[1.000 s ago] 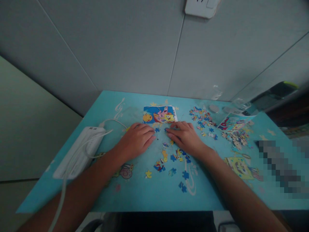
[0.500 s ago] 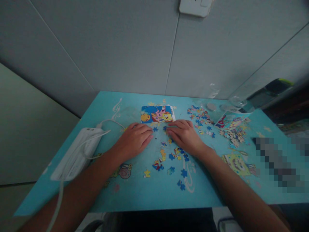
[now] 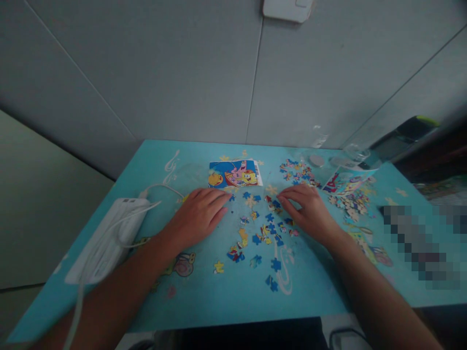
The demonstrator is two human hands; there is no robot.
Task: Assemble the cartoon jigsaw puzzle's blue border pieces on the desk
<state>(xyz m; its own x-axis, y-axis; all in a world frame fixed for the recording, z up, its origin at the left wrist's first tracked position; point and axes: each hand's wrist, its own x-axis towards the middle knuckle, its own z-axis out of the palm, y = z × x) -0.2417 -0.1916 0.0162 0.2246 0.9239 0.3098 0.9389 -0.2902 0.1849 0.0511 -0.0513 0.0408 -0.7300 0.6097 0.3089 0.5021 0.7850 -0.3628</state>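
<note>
My left hand [image 3: 200, 214] rests on the table with its fingers stretched out and its thumb apart. Its fingertips touch or lie beside a small blue puzzle piece [image 3: 232, 197]. My right hand [image 3: 308, 209] is over the right part of the scattered pieces, index finger and thumb close together. Whatever may be between those fingertips is too small to make out. Right beside them lie red and blue puzzle pieces [image 3: 274, 203]. Between my hands and nearer me are several loose pieces, among them a yellow one [image 3: 219, 267] and joined red-and-blue ones [image 3: 235, 253]. Beyond them lies a cartoon picture card [image 3: 233, 174].
A white power strip [image 3: 109, 238] with a cable lies at the left. Heaps of puzzle pieces [image 3: 297, 170] are at the right, by a clear container with a cartoon label [image 3: 346, 180] and a round lid [image 3: 316, 160]. A wall stands behind the table [image 3: 204, 301].
My right hand has moved right, away from the blue pieces below the card, uncovering more pieces. My left hand has stayed nearly in place. The view has shifted slightly.
</note>
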